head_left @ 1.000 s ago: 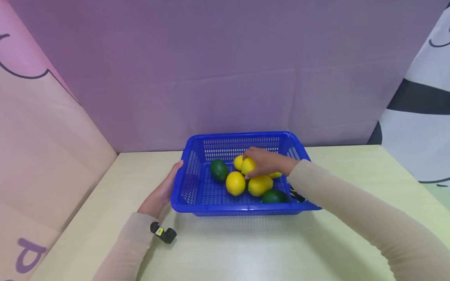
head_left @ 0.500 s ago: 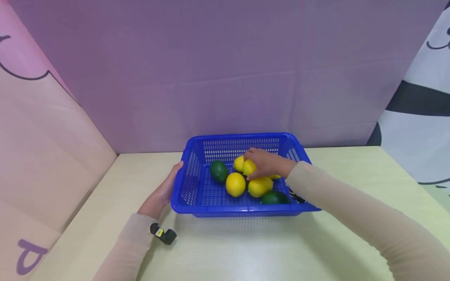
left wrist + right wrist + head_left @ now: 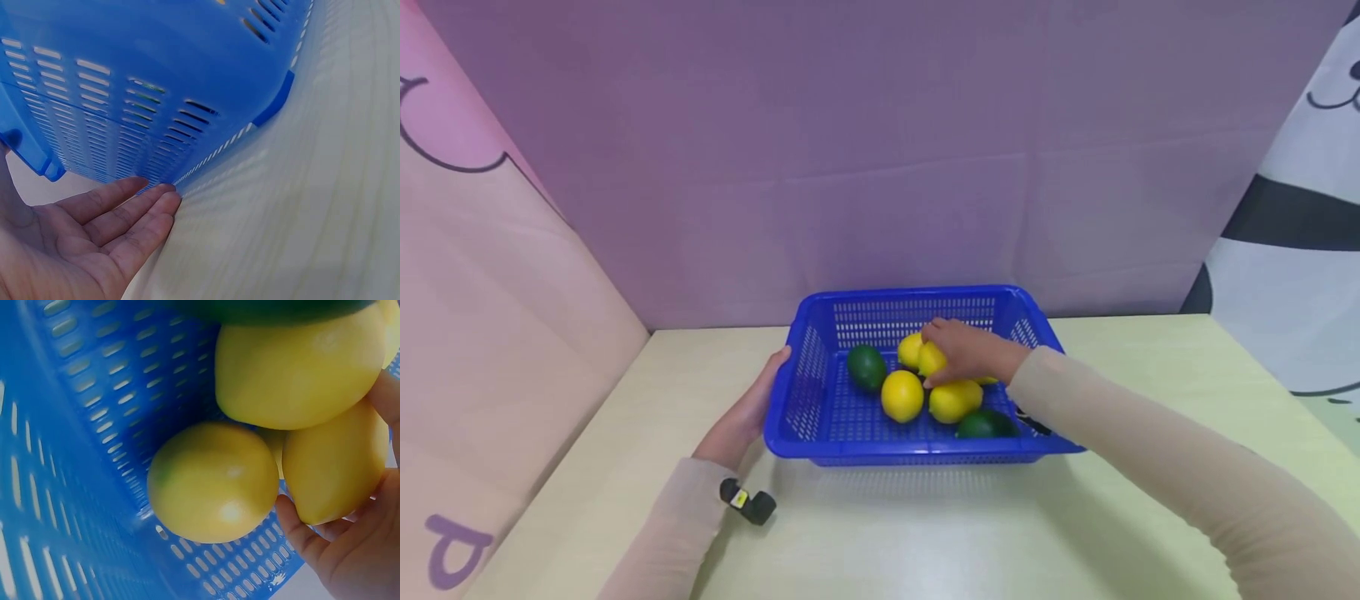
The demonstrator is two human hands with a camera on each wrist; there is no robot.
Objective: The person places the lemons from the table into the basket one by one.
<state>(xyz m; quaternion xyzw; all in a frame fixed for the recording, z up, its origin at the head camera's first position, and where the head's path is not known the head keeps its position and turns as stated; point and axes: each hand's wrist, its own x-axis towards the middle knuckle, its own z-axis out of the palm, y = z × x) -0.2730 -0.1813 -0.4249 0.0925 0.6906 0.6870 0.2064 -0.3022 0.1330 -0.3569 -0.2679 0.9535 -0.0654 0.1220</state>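
In the head view, a blue perforated plastic basket (image 3: 917,447) stands on the table, holding several lemons and two dark green, avocado-like fruits. My right hand (image 3: 976,350) reaches inside and grips a lemon (image 3: 932,358) between fingers and thumb. That same lemon (image 3: 334,462) shows against my palm in the right wrist view. Beside it lie a rounder lemon (image 3: 902,396) and another lemon (image 3: 955,402). My left hand (image 3: 752,408) rests at the basket's left side, thumb by the rim. Straight fingers (image 3: 119,219) lie against the outer wall in the left wrist view.
One green fruit (image 3: 867,367) lies at the basket's left, the other green fruit (image 3: 987,423) near its front right. A pale wooden table (image 3: 880,533) bears the basket. A purple cloth wall (image 3: 880,183) rises close behind.
The head view has shifted slightly, so everything sits a little lower in it. Both hands, the gripped lemon and the basket keep nearly the same places.
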